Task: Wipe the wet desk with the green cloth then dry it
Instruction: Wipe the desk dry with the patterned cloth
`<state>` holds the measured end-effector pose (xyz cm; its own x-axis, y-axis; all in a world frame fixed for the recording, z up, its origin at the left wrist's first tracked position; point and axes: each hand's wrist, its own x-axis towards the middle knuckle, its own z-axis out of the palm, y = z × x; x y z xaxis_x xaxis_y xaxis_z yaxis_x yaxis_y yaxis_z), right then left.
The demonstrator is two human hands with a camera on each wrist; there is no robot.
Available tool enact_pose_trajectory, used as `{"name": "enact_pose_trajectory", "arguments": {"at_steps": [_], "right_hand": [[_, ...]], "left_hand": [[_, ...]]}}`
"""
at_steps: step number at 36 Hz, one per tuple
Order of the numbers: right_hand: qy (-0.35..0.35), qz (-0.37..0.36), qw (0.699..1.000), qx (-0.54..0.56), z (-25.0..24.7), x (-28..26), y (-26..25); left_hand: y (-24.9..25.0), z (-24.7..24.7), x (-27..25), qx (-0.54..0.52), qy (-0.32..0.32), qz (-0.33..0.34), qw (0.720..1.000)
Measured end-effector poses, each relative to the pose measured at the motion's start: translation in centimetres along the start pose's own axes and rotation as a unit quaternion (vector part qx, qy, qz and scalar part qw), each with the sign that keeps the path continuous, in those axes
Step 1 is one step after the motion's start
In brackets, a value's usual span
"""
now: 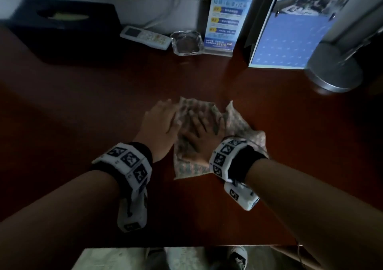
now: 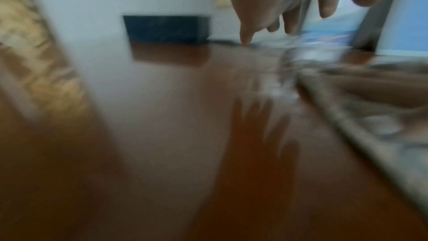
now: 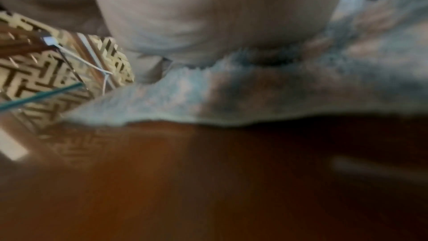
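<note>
A pale green patterned cloth [image 1: 236,120] lies spread on the dark red-brown desk [image 1: 103,108], near its middle. My right hand [image 1: 201,129] lies flat on the cloth with straight spread fingers, pressing it down. My left hand [image 1: 163,120] is beside it at the cloth's left edge, fingers straight, its fingertips over the cloth's far left corner. In the blurred left wrist view the left hand's fingers [image 2: 289,17] hang straight above the desk with the cloth [image 2: 361,116] to the right. The right wrist view shows the cloth [image 3: 254,87] bunched under my palm.
Along the back stand a black tissue box [image 1: 62,27], a white remote [image 1: 145,36], a glass ashtray [image 1: 186,43], a blue sign holder [image 1: 226,23] and a blue paper bag [image 1: 290,31]. A round metal lamp base [image 1: 333,71] sits back right. The desk's near edge [image 1: 186,246] lies below my wrists.
</note>
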<state>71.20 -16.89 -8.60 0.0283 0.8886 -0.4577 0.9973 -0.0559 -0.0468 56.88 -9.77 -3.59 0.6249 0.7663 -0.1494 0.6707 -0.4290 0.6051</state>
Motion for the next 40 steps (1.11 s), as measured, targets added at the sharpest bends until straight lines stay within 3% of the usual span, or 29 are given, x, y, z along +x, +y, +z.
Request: {"name": "enact_pose_trajectory", "arguments": {"at_steps": [3, 5, 8, 10, 13, 16, 21, 27, 35, 40], "right_hand": [[-0.023, -0.056, 0.994, 0.096, -0.1, -1.0, -0.4], [0.033, -0.061, 0.969, 0.237, -1.0, -2.5, 0.6], [0.167, -0.005, 0.941, 0.294, -1.3, -5.5, 4.4], [0.187, 0.079, 0.939, 0.277, -0.9, -8.0, 6.9], [0.167, 0.153, 0.949, 0.221, 0.4, -10.7, 10.2], [0.122, 0.204, 0.959, 0.157, 1.4, -12.8, 12.4], [0.031, 0.277, 0.949, 0.144, 2.7, -15.5, 14.3], [0.002, 0.270, 0.951, 0.153, 3.6, -15.8, 15.3], [-0.004, 0.263, 0.959, 0.106, 3.6, -15.9, 15.3], [-0.002, 0.259, 0.962, 0.087, 3.8, -15.8, 15.6]], "left_hand": [[2.2, 1.4, -0.6, -0.002, -0.019, 0.033, 0.999], [3.6, 2.8, -0.6, 0.001, -0.040, 0.049, 0.998], [4.7, 4.9, -0.4, 0.009, -0.101, 0.030, 0.994], [4.6, 6.3, -0.4, 0.046, -0.141, 0.023, 0.989], [3.1, 7.2, -1.0, 0.205, -0.184, 0.019, 0.961], [0.2, 6.0, -2.4, 0.282, -0.173, -0.026, 0.943], [-4.7, 3.0, -4.9, 0.302, -0.186, -0.108, 0.929], [-3.8, 3.2, -5.9, 0.304, -0.198, -0.135, 0.922], [2.3, 7.9, -6.4, 0.314, -0.277, -0.025, 0.908], [6.0, 10.7, -6.6, 0.307, -0.292, 0.051, 0.905]]}}
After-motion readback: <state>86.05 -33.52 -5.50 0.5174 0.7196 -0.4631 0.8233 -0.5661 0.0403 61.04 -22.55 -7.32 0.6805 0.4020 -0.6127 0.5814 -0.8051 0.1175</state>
